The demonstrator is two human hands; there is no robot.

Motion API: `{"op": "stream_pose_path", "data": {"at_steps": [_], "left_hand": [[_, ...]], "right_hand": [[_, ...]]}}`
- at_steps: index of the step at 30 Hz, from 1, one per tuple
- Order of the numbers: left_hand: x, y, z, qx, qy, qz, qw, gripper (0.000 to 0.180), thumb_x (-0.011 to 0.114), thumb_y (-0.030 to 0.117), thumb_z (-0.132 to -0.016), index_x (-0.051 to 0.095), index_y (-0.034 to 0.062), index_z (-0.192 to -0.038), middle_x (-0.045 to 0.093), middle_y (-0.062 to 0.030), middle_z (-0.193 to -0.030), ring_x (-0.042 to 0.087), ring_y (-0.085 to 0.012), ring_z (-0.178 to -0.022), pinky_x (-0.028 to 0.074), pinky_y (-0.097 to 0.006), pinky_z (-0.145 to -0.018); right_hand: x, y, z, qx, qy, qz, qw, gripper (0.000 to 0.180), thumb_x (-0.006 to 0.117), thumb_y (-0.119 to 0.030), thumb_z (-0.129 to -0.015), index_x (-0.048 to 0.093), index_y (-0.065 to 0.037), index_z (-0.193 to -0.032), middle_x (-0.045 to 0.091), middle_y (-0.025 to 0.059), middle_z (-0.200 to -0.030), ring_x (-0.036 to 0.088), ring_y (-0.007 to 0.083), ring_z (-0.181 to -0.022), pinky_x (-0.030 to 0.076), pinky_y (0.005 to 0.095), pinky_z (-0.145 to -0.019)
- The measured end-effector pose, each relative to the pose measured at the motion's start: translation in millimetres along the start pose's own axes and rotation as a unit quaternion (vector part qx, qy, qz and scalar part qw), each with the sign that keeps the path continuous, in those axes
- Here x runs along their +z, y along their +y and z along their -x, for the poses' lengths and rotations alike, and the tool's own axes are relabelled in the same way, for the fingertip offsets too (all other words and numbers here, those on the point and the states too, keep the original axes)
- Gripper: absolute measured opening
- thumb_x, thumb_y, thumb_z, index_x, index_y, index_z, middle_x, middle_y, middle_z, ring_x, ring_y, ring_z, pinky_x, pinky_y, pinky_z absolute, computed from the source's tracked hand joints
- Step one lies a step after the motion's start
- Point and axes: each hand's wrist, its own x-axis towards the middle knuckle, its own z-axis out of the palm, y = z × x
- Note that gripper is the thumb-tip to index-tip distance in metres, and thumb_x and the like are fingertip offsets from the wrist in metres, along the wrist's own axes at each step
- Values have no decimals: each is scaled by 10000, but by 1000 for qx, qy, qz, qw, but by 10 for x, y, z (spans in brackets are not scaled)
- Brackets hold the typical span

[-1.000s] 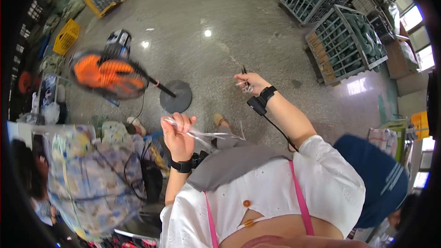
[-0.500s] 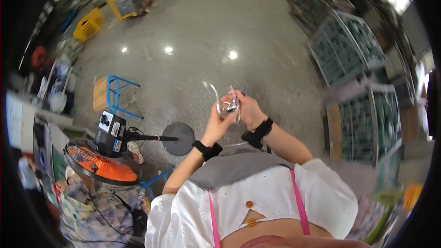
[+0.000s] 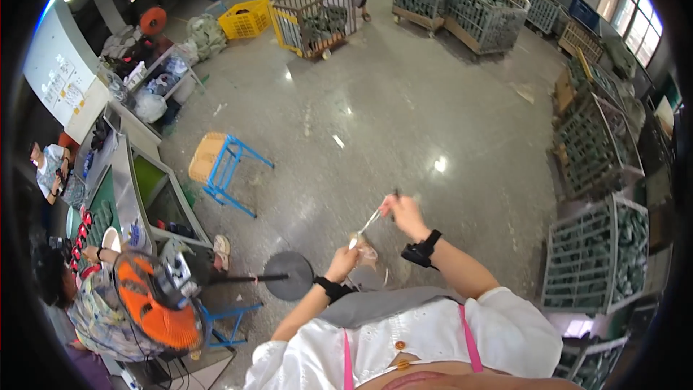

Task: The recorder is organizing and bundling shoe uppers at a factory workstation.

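Note:
A thin white strand [image 3: 370, 223], perhaps cord or a twisted strip, runs taut and slanting between my two hands in front of my grey apron [image 3: 390, 303]. Its lower end is pinched in the closed fingers of my left hand [image 3: 339, 264]. Farther up and to the right, my right hand [image 3: 407, 218] is closed on the other end. A small dark, slim object, too small to name, sticks out by the right fingers. Below the strand, near my left hand, hangs a loose pale loop. Each wrist wears a black band.
To my left stand an orange-bladed fan [image 3: 155, 303] on a round base [image 3: 289, 276] and a blue-legged stool [image 3: 229, 166]. Two co-workers are at the workbench [image 3: 123, 180]. Wheeled cage carts [image 3: 595, 256] line the right and the far side, where another person stands near a yellow crate [image 3: 245, 19].
My hands have moved apart, the right one up and to the right, drawing the white strand out between them. The view has tilted up, bringing far carts and people in.

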Motion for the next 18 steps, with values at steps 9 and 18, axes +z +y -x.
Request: {"op": "stream_pose_path", "data": {"at_steps": [9,18], "left_hand": [[-306,2184,-1986,138,115,452,874,292,374,398,-895,405,119,-817,390,19,-593,363,-95,-483,301,-232,-432],[-1221,3290,-4348,243,29,-508,826,144,406,158,-878,454,22,-869,568,-207,-838,567,-386,-712,419,-458,-526]], "right_hand": [[28,-293,-2029,169,-189,-360,898,211,443,-233,-908,528,-45,-956,574,53,-852,524,123,-620,420,262,-506],[-776,-456,-4177,118,-332,-149,924,186,568,-143,-828,532,-61,-991,582,41,-720,477,91,-499,386,236,-479]]}}
